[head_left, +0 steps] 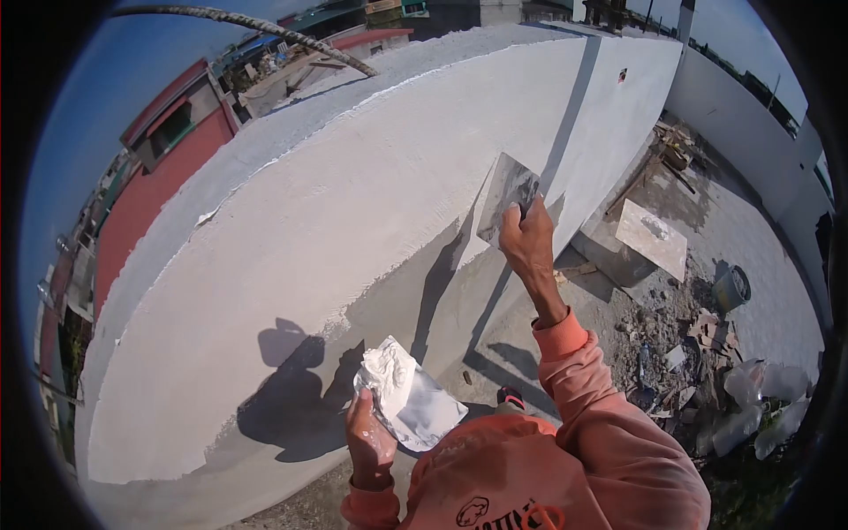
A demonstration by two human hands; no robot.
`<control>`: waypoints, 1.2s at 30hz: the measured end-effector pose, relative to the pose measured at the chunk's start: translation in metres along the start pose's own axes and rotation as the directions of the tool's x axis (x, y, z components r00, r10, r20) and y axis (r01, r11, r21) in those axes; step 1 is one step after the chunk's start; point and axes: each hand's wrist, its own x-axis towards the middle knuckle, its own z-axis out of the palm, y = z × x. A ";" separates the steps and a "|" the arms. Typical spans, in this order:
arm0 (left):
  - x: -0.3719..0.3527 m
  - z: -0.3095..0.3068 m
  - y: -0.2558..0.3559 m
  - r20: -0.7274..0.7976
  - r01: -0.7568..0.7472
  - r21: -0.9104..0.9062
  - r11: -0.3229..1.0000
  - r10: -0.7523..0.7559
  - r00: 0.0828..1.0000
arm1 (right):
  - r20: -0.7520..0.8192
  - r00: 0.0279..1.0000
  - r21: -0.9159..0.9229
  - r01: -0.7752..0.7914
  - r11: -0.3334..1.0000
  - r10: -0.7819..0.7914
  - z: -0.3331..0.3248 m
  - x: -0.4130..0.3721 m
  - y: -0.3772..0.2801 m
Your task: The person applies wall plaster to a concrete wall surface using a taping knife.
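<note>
My right hand (527,237) is closed round the handle of a flat metal trowel (505,196), whose blade lies at the wall (353,185). White plaster covers the wall's upper part; its lower band is bare grey. Low in the view, my left hand (369,437) grips the edge of a flat metal plate (430,412). A heap of white plaster (389,375) sits on the plate's upper left part. White smears show on my left fingers.
Right of the wall are a block with a pale board (652,238) on top, a bucket (731,289), rubble (662,322) and plastic bags (764,389). A rope or rod (265,31) reaches the wall's top edge.
</note>
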 end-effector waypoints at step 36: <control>-0.054 -0.067 0.003 0.307 -0.420 0.885 0.199 0.429 0.850 | -0.080 0.916 0.062 -0.389 0.919 0.393 0.029 0.000 0.197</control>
